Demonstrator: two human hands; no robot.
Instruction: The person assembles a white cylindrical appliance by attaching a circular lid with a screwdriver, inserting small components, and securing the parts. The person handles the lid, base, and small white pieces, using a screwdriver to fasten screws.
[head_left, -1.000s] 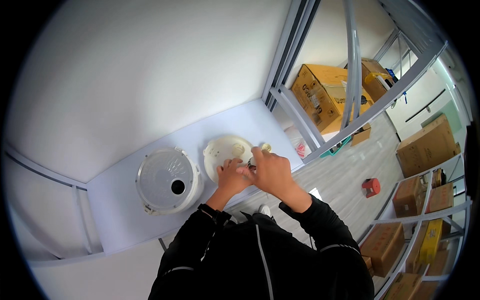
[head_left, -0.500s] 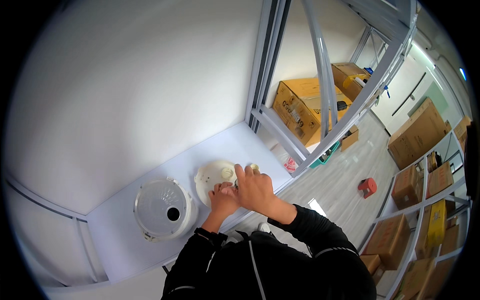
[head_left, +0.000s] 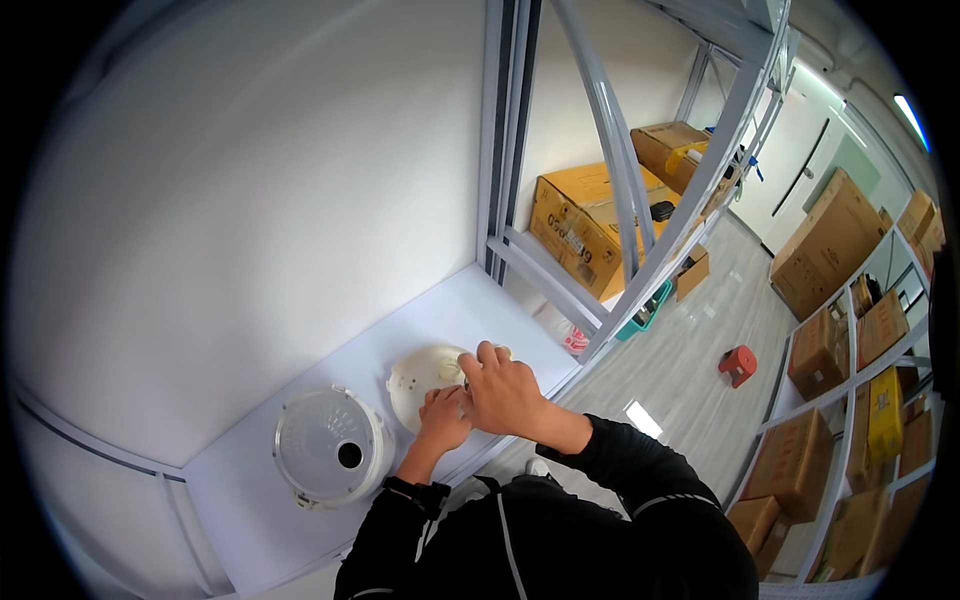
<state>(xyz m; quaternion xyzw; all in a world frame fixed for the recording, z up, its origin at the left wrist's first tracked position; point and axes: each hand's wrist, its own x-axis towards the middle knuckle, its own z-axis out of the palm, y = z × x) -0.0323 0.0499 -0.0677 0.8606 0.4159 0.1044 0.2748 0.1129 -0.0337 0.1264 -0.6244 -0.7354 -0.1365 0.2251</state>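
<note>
Though still together, hands (head_left: 507, 397) lower in view

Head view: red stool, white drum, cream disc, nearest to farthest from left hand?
1. Cream disc, right by the left hand
2. White drum, to the hand's left
3. Red stool, far right on the floor

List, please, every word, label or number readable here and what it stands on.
Large orange carton: bold dark print, not copied here.
Wide brown carton, lower right: reddish print, too blurred.
Yellow box and tall brown carton, right: marks too small.
Round plate: no readable text.
</note>
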